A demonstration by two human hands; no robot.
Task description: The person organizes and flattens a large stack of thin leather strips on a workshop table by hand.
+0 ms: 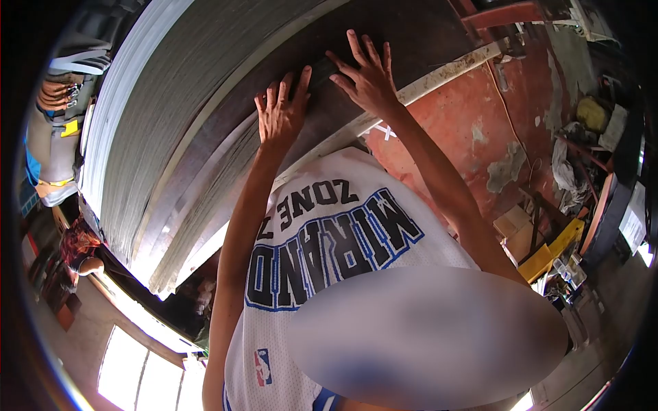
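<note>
My left hand (279, 113) rests on a dark brown board (322, 51), fingers spread and pointing away from me. To its right, my right hand (370, 81) lies on the same board near its edge, fingers fanned apart and thumb out to the left. Neither hand holds anything. A pale, stained strip (452, 68) runs along the board's near right edge. On the left, a tall stack of thin grey sheets (178, 103) shows its layered edges. My white jersey (329, 240) fills the lower middle, and a blurred oval covers part of it.
A red wall (466, 130) with peeling paint and a hanging cord stands to the right. Beyond it are a yellow metal piece (555, 250) and piled clutter. At far left, another person (82, 246) is partly visible. Bright windows (140, 366) show at lower left.
</note>
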